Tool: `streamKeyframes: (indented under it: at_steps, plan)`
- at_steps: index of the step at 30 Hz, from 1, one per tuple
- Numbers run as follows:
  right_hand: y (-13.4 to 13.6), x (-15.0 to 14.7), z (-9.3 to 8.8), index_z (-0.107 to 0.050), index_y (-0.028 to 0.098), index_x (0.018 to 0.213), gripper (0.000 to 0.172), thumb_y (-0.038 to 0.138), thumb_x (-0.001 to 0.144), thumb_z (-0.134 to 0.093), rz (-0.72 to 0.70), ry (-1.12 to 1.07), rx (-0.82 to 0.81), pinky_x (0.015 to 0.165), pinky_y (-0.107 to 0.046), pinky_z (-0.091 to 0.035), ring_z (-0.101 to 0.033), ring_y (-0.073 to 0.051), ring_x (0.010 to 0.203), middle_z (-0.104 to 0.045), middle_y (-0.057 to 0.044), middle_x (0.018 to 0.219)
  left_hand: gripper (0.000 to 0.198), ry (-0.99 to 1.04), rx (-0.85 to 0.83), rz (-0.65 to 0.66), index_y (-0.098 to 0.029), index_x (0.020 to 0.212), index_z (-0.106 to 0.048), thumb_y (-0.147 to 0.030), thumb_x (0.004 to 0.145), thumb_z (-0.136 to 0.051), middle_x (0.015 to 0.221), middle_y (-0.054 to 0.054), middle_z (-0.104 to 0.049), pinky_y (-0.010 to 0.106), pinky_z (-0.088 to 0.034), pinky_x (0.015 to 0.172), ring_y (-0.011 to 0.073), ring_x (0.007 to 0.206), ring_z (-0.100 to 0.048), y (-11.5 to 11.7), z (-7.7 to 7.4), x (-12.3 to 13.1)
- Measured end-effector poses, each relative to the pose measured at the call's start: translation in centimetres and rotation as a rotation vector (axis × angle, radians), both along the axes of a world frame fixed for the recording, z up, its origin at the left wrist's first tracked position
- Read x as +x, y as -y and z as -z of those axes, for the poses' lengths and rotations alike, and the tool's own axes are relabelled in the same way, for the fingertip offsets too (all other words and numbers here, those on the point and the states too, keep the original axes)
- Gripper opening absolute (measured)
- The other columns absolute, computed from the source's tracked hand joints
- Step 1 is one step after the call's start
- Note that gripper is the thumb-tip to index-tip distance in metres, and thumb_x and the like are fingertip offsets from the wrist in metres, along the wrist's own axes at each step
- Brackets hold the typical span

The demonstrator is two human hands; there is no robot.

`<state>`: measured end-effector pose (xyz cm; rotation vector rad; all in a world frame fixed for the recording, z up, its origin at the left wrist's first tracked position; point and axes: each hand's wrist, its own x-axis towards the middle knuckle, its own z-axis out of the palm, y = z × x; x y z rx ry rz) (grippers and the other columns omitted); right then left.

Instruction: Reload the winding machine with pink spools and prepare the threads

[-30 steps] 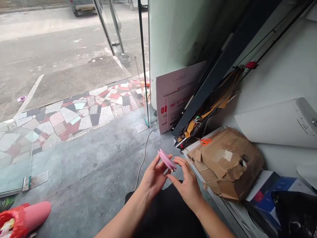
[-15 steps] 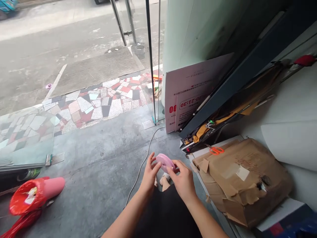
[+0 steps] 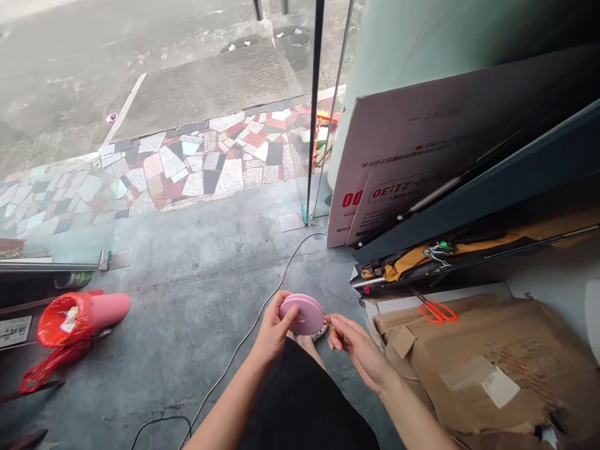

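A round pink spool [image 3: 309, 315] with a grooved rim and a small centre hole is in my left hand [image 3: 280, 319], the thumb on its face and the fingers behind it. At the spool's right edge is my right hand [image 3: 354, 340], its thumb and forefinger pinched together. Whatever lies in that pinch is too small to make out. Orange-handled scissors [image 3: 438, 311] lie to the right on a brown cardboard box [image 3: 469, 350].
A pink bin [image 3: 110, 310] with a red bag lies on its side at the left. A grey cable [image 3: 244, 340] crosses the floor. Ahead stands a glass door [image 3: 315, 125]. White sign boards [image 3: 389, 131] lean at the right, beside a fishing reel [image 3: 440, 249].
My right hand has left the spool's face and moved right to its edge, fingers now pinched. The left hand keeps hold of the spool, which is turned more face up. The view has shifted.
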<state>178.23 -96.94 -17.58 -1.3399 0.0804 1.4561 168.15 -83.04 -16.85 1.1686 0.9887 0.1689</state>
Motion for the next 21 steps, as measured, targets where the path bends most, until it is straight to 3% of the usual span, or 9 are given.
streamKeyframes:
  at_steps: [8,11,14,17,19,21]
  plan:
    - [-4.1,2.9,7.3,-0.053,0.017,0.065,0.037,0.053,0.068,-0.062,-0.113,0.078,-0.104,0.046,-0.021,-0.021,-0.025,-0.008,0.047,-0.033,0.008,0.05,0.018,-0.051,0.017,0.05,-0.02,0.082,-0.057,-0.036,0.075,-0.061,0.074,0.001,-0.054,0.027,-0.041,0.065,0.017,0.068,-0.051,-3.1,7.5,1.0]
    - [-6.1,3.1,9.8,-0.053,0.018,0.064,0.038,0.055,0.068,-0.06,-0.119,0.169,-0.153,0.048,-0.022,-0.026,-0.031,-0.009,0.049,-0.04,0.006,0.053,0.015,-0.108,0.061,0.028,-0.021,0.08,-0.061,-0.033,0.072,-0.064,0.075,0.002,-0.057,0.029,-0.039,0.071,0.02,0.072,-0.051,-4.7,10.5,1.6]
    - [-7.9,3.4,13.0,-0.056,0.018,0.063,0.036,0.053,0.068,-0.06,-0.156,0.266,-0.192,0.053,-0.024,-0.032,-0.04,-0.012,0.054,-0.047,0.003,0.056,0.013,-0.215,0.132,-0.077,-0.023,0.078,-0.062,-0.033,0.071,-0.064,0.081,0.004,-0.057,0.03,-0.035,0.077,0.0224,0.08,-0.049,-6.0,13.8,2.1]
    - [-9.8,4.9,18.7,-0.058,0.017,0.06,0.033,0.049,0.065,-0.065,-0.202,0.384,-0.259,0.062,-0.026,-0.037,-0.046,-0.014,0.061,-0.052,0.002,0.058,0.014,-0.331,0.151,-0.215,-0.023,0.081,-0.059,-0.036,0.074,-0.06,0.082,0.004,-0.056,0.032,-0.035,0.077,0.0233,0.081,-0.05,-6.1,18.2,1.9]
    - [-11.4,6.7,24.5,-0.059,0.016,0.06,0.03,0.044,0.069,-0.065,-0.224,0.461,-0.335,0.065,-0.027,-0.04,-0.049,-0.014,0.063,-0.054,0.002,0.059,0.017,-0.376,0.119,-0.278,-0.023,0.08,-0.057,-0.038,0.074,-0.059,0.079,0.004,-0.057,0.034,-0.036,0.075,0.0238,0.078,-0.051,-5.1,21.9,1.1]
    - [-13.3,8.7,31.5,-0.059,0.014,0.067,0.025,0.036,0.078,-0.061,-0.241,0.513,-0.423,0.065,-0.029,-0.043,-0.053,-0.013,0.064,-0.056,0.002,0.065,0.02,-0.395,0.063,-0.323,-0.022,0.079,-0.058,-0.042,0.073,-0.06,0.076,0.004,-0.059,0.036,-0.039,0.071,0.0245,0.074,-0.053,-3.6,26.3,0.0]
